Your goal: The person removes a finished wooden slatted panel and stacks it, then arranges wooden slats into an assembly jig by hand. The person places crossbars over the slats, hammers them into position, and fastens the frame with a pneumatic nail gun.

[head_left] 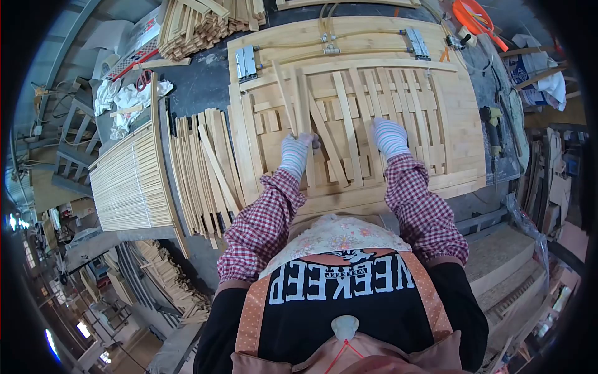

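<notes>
My left hand (299, 149), in a striped glove, is closed around the lower ends of some wooden slats (301, 100) that stand up from the wooden board (461, 124). My right hand (390, 137), also gloved, rests on slats lying in the frame on the board; its fingertips are turned away and what they hold, if anything, is hidden. Long slats (347, 118) lie lengthwise across short crosspieces (269, 121). To the left of my left hand some slats lie at a slant, and another loose slat (328, 143) lies tilted just to its right.
Metal clamps (246, 62) with hoses sit at the board's far edge. Loose slats (202, 168) and a bundled slat stack (131, 181) lie at left, with more slats (199, 25) behind. Red scissors (144, 80), an orange basket (473, 17) and a power tool (492, 124) lie around.
</notes>
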`<action>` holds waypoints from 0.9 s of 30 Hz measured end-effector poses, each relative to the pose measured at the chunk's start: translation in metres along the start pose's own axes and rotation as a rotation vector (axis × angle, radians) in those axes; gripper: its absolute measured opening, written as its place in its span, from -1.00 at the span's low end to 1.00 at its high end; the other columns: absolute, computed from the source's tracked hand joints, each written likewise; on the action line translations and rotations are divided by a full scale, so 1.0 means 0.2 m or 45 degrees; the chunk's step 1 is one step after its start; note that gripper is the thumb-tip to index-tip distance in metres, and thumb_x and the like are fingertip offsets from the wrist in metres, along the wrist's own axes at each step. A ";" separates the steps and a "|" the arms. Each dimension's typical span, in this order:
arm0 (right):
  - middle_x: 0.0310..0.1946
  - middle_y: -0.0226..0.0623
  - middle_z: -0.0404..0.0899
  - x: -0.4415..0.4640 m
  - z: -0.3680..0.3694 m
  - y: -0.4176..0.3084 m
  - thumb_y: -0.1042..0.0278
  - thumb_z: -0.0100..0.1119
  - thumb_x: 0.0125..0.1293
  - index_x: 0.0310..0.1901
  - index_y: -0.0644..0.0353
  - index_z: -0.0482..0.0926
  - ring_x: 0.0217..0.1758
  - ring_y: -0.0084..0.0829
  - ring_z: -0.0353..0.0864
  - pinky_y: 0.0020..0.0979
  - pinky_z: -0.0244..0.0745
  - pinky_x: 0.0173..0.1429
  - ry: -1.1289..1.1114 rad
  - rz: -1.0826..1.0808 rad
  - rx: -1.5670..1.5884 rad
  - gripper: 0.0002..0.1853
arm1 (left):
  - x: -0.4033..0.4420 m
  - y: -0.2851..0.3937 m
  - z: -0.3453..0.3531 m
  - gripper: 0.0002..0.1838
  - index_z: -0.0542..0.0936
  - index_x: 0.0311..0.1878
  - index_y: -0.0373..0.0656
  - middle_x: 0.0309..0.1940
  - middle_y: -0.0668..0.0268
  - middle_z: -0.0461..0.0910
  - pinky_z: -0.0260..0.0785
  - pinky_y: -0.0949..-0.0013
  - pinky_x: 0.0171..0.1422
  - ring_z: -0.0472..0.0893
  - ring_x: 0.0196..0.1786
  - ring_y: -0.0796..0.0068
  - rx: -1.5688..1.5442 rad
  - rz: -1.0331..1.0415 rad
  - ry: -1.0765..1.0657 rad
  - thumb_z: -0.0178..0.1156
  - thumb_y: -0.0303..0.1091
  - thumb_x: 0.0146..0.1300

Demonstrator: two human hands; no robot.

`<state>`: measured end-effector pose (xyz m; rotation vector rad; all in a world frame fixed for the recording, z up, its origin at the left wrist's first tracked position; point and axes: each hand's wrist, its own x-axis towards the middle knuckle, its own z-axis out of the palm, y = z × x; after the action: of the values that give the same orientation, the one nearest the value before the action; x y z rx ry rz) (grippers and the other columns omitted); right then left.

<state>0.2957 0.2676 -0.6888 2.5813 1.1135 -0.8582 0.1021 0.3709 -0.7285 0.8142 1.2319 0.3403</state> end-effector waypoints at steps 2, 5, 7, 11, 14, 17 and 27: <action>-0.33 -0.16 0.67 -0.02 -0.05 -0.03 0.33 0.02 0.24 -0.26 0.30 0.63 -0.31 -0.15 0.66 -0.15 0.55 -0.24 -0.046 0.021 -0.052 -0.75 | 0.03 -0.04 -0.07 -0.74 0.41 -0.12 -0.29 -0.31 0.10 0.58 0.48 0.43 -0.36 0.59 -0.47 0.29 -0.182 0.078 0.001 0.17 -0.42 0.14; -0.32 -0.18 0.67 -0.07 -0.18 -0.06 0.27 0.04 0.23 -0.25 0.28 0.64 -0.29 -0.16 0.66 -0.18 0.53 -0.20 -0.135 0.032 -0.141 -0.73 | 0.06 -0.06 -0.16 -0.77 0.43 -0.17 -0.27 -0.35 0.10 0.60 0.48 0.42 -0.39 0.59 -0.50 0.28 -0.258 0.116 -0.003 0.19 -0.43 0.13; -0.32 -0.17 0.67 -0.16 -0.26 -0.16 0.24 0.06 0.23 -0.24 0.27 0.63 -0.29 -0.16 0.66 -0.20 0.53 -0.20 -0.022 -0.058 -0.020 -0.73 | 0.07 -0.05 -0.18 -0.77 0.42 -0.19 -0.24 -0.37 0.11 0.61 0.48 0.42 -0.38 0.60 -0.49 0.28 -0.262 0.120 -0.014 0.20 -0.47 0.10; -0.31 -0.14 0.67 -0.23 -0.06 -0.42 0.17 0.07 0.22 -0.24 0.27 0.59 -0.29 -0.14 0.67 -0.23 0.53 -0.21 0.219 -0.305 0.118 -0.70 | 0.03 -0.02 -0.16 -0.77 0.42 -0.20 -0.21 -0.38 0.15 0.60 0.47 0.43 -0.36 0.59 -0.47 0.33 -0.274 0.117 -0.025 0.22 -0.48 0.08; -0.29 -0.10 0.66 -0.18 0.00 -0.46 0.18 0.00 0.25 -0.22 0.30 0.56 -0.23 -0.10 0.66 -0.20 0.53 -0.12 0.052 -0.184 0.122 -0.68 | -0.03 0.06 -0.11 -0.77 0.43 -0.20 -0.19 -0.38 0.20 0.60 0.45 0.45 -0.34 0.57 -0.44 0.40 -0.320 0.134 -0.012 0.24 -0.48 0.08; -0.30 -0.07 0.65 -0.12 0.05 -0.26 0.22 -0.03 0.25 -0.24 0.29 0.57 -0.23 -0.06 0.65 -0.17 0.52 -0.11 0.083 -0.227 0.251 -0.70 | -0.09 0.08 -0.05 -0.76 0.44 -0.19 -0.17 -0.39 0.24 0.59 0.43 0.47 -0.32 0.55 -0.41 0.46 -0.373 0.126 0.007 0.25 -0.48 0.08; -0.36 -0.13 0.67 -0.10 -0.12 -0.35 0.21 -0.01 0.24 -0.27 0.23 0.61 -0.24 -0.10 0.65 -0.15 0.49 -0.11 -0.027 -0.185 0.087 -0.72 | 0.07 -0.19 -0.04 -0.71 0.49 -0.13 -0.23 -0.38 0.33 0.54 0.36 0.53 -0.14 0.48 -0.34 0.56 0.096 0.325 0.029 0.28 -0.40 0.09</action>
<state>0.2457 0.3137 -0.6552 2.5639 1.3010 -0.9696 0.0923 0.3577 -0.7660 1.0382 1.1694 0.5134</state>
